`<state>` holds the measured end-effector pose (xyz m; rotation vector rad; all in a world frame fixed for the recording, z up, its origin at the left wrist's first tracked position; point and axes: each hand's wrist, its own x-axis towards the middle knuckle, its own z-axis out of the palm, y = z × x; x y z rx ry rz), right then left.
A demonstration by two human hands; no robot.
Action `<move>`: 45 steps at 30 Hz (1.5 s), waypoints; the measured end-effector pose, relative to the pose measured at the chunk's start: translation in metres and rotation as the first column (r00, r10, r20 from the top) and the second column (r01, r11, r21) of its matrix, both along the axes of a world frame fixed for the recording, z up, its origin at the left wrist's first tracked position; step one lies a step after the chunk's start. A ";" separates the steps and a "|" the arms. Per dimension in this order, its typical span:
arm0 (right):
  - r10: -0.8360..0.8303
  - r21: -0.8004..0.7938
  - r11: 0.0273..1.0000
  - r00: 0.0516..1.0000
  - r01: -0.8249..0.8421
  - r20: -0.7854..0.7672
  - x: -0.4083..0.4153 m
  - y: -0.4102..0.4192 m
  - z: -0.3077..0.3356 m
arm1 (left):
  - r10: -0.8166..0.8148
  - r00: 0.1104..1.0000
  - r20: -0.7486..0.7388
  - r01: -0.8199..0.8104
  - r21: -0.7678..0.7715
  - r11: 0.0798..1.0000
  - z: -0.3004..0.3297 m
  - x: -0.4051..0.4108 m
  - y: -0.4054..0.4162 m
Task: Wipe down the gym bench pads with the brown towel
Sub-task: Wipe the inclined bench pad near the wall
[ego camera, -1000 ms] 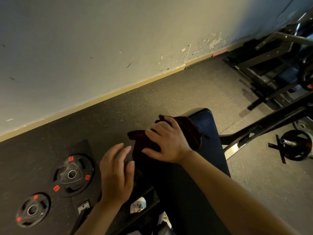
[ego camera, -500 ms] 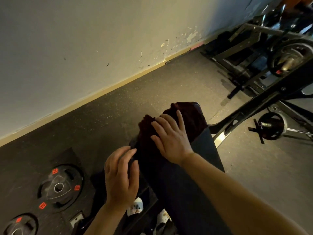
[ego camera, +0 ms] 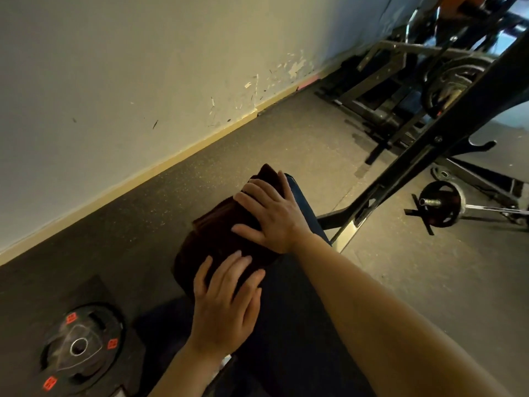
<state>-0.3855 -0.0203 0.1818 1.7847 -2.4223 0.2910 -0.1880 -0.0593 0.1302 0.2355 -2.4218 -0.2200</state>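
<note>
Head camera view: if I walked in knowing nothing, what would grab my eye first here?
Two bare hands pressing a brown towel flat on the far end of a dark bench pad: the right hand farther out, the left hand nearer. Next, a black weight plate with red marks lies on the floor at lower left, and dark rack frames crowd the right side.

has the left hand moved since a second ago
Yes. The left hand was hovering beside the bench pad; it has come in and now rests flat on the brown towel.
</note>
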 end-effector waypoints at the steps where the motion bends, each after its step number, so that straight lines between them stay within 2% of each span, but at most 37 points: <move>1: -0.005 -0.002 1.000 1.000 0.005 -0.003 -0.002 0.001 0.000 | 0.032 0.999 0.042 -0.030 -0.043 0.999 -0.007 -0.001 0.008; 4: -0.011 -0.037 0.999 1.000 0.011 0.009 -0.008 0.002 -0.001 | 0.141 0.982 0.126 -0.122 -0.144 0.982 -0.016 -0.005 0.016; 11: 0.028 -0.239 0.971 1.000 -0.027 0.000 -0.016 0.004 -0.017 | 0.308 0.929 0.204 -0.254 -0.253 0.934 -0.015 -0.012 0.021; 19: 0.055 -0.404 0.912 0.997 -0.072 -0.054 -0.020 0.000 -0.031 | 0.322 0.927 0.192 -0.261 -0.287 0.922 -0.020 -0.010 0.021; 33: 0.068 -0.399 0.914 0.997 -0.073 -0.025 -0.023 -0.003 -0.032 | 0.325 0.940 0.105 -0.289 -0.258 0.922 -0.025 -0.013 0.021; 45: 0.095 -0.374 0.922 0.995 -0.102 -0.038 -0.026 -0.001 -0.031 | 0.319 0.937 0.142 -0.293 -0.174 0.940 -0.022 -0.011 0.025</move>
